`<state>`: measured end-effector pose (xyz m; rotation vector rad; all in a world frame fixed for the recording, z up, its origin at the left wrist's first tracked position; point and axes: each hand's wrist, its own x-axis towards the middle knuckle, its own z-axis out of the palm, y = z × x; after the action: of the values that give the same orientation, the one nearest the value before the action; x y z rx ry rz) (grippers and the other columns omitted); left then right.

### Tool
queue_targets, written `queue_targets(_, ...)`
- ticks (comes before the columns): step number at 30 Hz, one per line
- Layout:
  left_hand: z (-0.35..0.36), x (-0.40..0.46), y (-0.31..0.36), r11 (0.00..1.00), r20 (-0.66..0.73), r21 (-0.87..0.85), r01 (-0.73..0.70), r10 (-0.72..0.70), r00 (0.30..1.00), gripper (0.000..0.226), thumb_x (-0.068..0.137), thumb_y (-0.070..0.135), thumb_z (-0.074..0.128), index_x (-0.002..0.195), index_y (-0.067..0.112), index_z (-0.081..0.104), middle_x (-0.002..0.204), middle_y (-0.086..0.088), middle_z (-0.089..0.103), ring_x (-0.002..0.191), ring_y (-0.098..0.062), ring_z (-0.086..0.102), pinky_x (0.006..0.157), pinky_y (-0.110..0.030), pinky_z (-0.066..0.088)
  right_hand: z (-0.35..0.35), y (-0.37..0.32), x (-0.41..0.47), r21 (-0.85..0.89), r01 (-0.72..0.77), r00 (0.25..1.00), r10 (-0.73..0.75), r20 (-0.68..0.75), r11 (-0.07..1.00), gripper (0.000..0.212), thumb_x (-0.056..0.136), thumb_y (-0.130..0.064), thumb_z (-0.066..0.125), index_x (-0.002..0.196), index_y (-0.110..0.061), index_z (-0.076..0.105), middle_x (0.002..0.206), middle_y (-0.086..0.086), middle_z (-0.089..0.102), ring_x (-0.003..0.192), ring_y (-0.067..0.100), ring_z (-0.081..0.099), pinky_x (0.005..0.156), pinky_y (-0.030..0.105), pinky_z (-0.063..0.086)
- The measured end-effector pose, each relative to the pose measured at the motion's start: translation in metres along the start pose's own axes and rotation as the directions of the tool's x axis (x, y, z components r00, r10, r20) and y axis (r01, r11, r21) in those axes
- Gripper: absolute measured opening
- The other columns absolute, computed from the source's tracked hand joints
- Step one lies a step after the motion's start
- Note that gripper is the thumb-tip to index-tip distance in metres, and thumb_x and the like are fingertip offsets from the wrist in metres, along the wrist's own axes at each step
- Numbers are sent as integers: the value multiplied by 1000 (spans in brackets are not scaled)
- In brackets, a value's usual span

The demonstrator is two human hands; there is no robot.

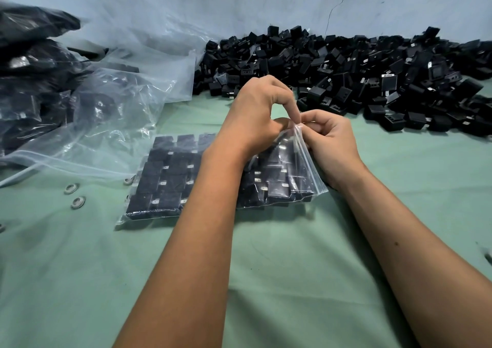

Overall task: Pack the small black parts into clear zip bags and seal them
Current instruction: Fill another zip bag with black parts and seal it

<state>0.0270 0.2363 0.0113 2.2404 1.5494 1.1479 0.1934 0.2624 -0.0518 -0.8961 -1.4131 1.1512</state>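
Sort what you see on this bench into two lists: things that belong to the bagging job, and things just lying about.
Part of the job:
- filled zip bag, its corner pinched by both hands
- left hand
- right hand
- loose pile of black parts
- empty clear bags

Just lying about:
- metal rings on the green cloth
- cracked wall

Two bare hands are in view, the left hand (255, 116) and the right hand (330, 145). One filled clear plastic zip bag (170, 182) lies on the green cloth-covered bench (266, 267). The loose small black box-shaped plastic parts (372, 81) in the heap are too many to count. Three round silver metal eyelets (77, 201) show plainly on the cloth. The crumpled empty clear bags (111, 113) at left overlap, so their number cannot be told.
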Motion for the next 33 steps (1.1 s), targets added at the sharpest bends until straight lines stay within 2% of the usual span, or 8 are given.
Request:
queue_targets(3, 0, 0, 0, 1000, -2, 4, 4, -4, 1000, 20, 74, 11, 88, 81, 29, 81, 110, 9, 67, 112, -12, 59, 95, -39, 51, 4, -4, -5, 33, -17, 993, 13, 120, 999, 9, 97, -14, 69, 104, -9, 72, 87, 18, 78, 74, 32, 75, 67, 42, 60)
queue_targets(7, -1, -1, -2, 1000, -21, -19, 20, -20, 1000, 20, 75, 12, 88, 81, 30, 81, 110, 11, 67, 112, -10, 59, 94, -37, 51, 1, -5, -3, 36, -24, 1000, 24, 15, 999, 16, 102, -9, 58, 105, -12, 73, 91, 26, 75, 75, 45, 65, 70, 57, 52)
queue_targets(13, 0, 0, -4, 999, -10, -19, 26, -26, 1000, 21, 78, 10, 86, 81, 30, 81, 109, 11, 67, 112, -10, 59, 95, -39, 52, 3, -5, -4, 80, -79, 977, 61, 206, 994, 15, 100, -12, 63, 115, -13, 68, 91, 26, 75, 71, 39, 70, 64, 47, 59)
queue_targets(19, 0, -1, -3, 998, 1, -31, 52, -52, 999, 21, 78, 12, 87, 82, 31, 80, 110, 13, 66, 114, -10, 58, 98, -40, 50, -12, 0, 7, -161, -40, 958, -8, -286, 986, 18, 99, -12, 53, 96, -17, 70, 76, 4, 77, 47, 14, 50, 50, 27, 42)
queue_targets(22, 1, -1, -3, 998, 16, -29, 63, -62, 998, 21, 79, 13, 87, 82, 32, 80, 112, 12, 66, 115, -11, 58, 99, -41, 50, -30, 4, 12, -585, -112, 907, -157, -390, 803, 15, 93, -20, 60, 103, -22, 71, 94, -5, 74, 87, 17, 66, 86, 37, 53)
queue_targets(25, 0, 0, -3, 998, 14, -27, 58, -58, 998, 21, 78, 12, 87, 82, 32, 80, 111, 13, 66, 114, -10, 58, 98, -41, 51, -32, 12, 18, -790, -232, 931, -106, -350, 567, 41, 93, -28, 62, 134, -24, 58, 138, 8, 52, 131, 32, 38, 103, 40, 39)
queue_targets(28, -1, 0, -2, 998, 17, -23, 53, -52, 998, 21, 78, 13, 87, 82, 32, 80, 111, 12, 66, 113, -10, 59, 97, -41, 51, -24, 13, 30, -856, -297, 943, -10, -332, 423, 59, 94, -38, 63, 149, -33, 42, 160, 12, 24, 143, 37, 21, 110, 48, 36)
queue_targets(33, 0, 0, -2, 998, 24, -30, 60, -59, 998, 21, 78, 13, 87, 82, 32, 80, 111, 13, 66, 113, -9, 59, 97, -42, 51, -22, 11, 58, -896, -319, 948, 94, -306, 310, 58, 98, -44, 58, 152, -36, 40, 164, 13, 17, 146, 38, 23, 116, 51, 29)
